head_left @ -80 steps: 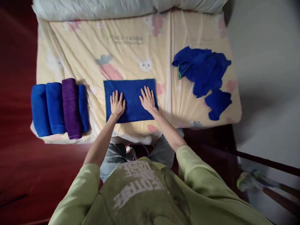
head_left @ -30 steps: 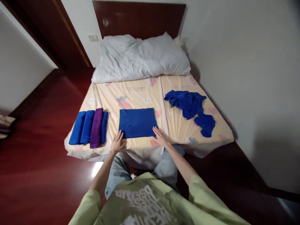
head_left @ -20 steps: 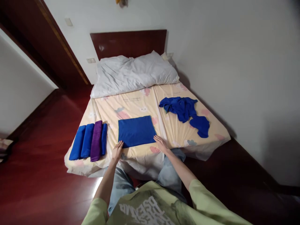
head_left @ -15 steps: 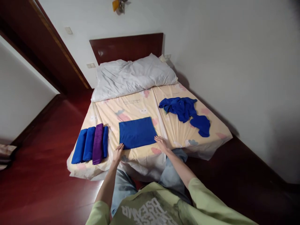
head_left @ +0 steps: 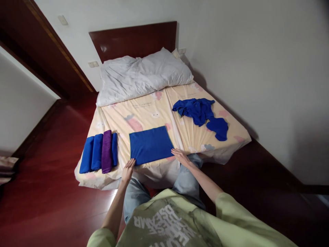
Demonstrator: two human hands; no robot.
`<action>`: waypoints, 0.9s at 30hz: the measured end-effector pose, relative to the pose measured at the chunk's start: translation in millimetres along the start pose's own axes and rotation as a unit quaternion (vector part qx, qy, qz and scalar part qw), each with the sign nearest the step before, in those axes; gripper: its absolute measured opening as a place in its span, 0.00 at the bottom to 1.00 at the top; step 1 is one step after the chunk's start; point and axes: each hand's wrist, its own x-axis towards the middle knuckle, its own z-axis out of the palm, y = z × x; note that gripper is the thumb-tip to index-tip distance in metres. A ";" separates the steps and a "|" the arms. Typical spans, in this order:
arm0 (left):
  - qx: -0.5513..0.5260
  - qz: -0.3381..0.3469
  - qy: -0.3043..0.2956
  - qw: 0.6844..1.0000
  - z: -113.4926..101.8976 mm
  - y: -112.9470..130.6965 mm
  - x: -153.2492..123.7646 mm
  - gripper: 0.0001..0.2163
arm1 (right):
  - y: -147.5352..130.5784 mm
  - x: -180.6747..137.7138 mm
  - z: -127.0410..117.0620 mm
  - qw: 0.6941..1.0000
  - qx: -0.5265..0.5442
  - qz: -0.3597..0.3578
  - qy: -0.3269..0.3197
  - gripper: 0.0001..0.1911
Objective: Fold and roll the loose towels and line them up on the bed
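A blue cloth (head_left: pixel 151 144), a flat rectangle with a thin green edge, lies near the front edge of the bed. At its near left corner is my left hand (head_left: pixel 128 168), fingers together and closed on the corner. My right hand (head_left: pixel 180 157) has the near right corner, with its fingers reaching over the cloth and the thumb side hidden. To the left, several rolled cloths lie side by side: blue rolls (head_left: pixel 86 155) and a purple roll (head_left: pixel 106 151). Farther right lie a crumpled blue cloth (head_left: pixel 196 109) and a smaller blue piece (head_left: pixel 218 128).
The bed (head_left: pixel 144 113) has a pale yellow patterned sheet that hangs over the front edge. White bedding (head_left: pixel 144 77) is heaped against the dark wooden headboard (head_left: pixel 136 40). A wall (head_left: pixel 257 68) stands on the right, and dark red floor (head_left: pixel 46 178) stretches along the left.
The blue cloth has slid a little toward me over the sheet, with both hands at its near corners. My view has tilted slightly downward.
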 end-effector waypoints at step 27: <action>-0.292 -0.199 0.161 0.921 5.5 5.9 -1.7 0.19 | -14.0 -5.0 17.7 0.941 0.204 0.163 0.214 0.25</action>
